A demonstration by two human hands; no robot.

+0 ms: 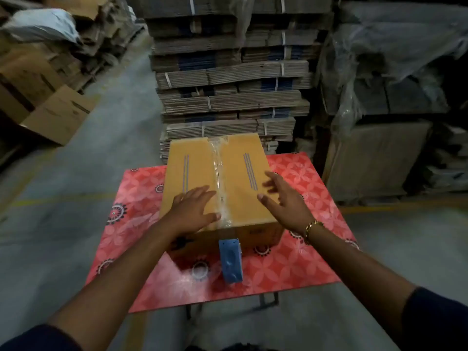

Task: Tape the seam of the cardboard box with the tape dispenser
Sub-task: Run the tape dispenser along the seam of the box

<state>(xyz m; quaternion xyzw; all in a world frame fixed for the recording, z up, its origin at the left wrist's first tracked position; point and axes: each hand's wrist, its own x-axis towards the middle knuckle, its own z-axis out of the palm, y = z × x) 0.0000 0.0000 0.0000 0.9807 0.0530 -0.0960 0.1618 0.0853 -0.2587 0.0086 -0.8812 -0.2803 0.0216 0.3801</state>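
A closed brown cardboard box (238, 158) stands on a small table under a red flowered cloth (304, 262). Clear tape (219, 173) runs along the box's middle seam from the far edge to the near edge. My left hand (192, 211) lies flat on the box top, just left of the seam, fingers spread. My right hand (286, 196) hovers over the box's right edge, fingers apart, holding nothing. The blue tape dispenser (231, 259) lies on the cloth against the box's near face, untouched.
A tall stack of strapped flat cartons (233, 79) rises right behind the table. Open boxes and cardboard (50, 110) lie on the floor at the left. Wrapped pallets (379, 97) stand at the right. Grey concrete floor surrounds the table.
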